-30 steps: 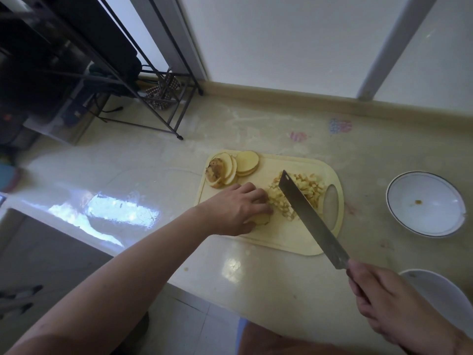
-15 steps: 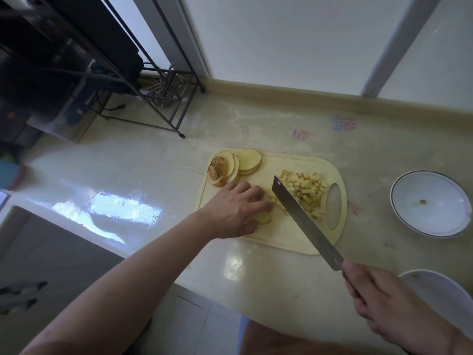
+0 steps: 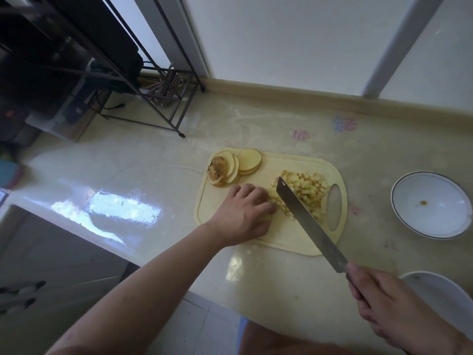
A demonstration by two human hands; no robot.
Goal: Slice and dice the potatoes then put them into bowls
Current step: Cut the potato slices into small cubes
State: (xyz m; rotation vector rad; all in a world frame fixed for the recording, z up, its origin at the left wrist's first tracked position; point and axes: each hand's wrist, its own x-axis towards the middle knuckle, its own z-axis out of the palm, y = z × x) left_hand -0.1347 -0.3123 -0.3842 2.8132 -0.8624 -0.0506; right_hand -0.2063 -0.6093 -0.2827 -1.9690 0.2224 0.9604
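Left hand: the left hand (image 3: 242, 213) lies knuckles up on the cutting board (image 3: 281, 231), its curled fingers holding down a piece of potato (image 3: 267, 217), mostly hidden beneath it.
Right hand: the right hand (image 3: 389, 303) grips the handle of the knife (image 3: 307, 221).
Knife: its long axis runs from the near right to the far left, tip toward the far left; the blade stands between the left hand's fingertips and the diced potato (image 3: 307, 190).
Diced potato: a heap on the right part of the board, beside the handle hole.
Potato slices: round potato slices (image 3: 238, 166) overlap at the board's far left corner.
Bowls: one white bowl (image 3: 432, 204) stands on the desk (image 3: 153, 160) to the right of the board; a second bowl (image 3: 440, 295) is near the right hand.
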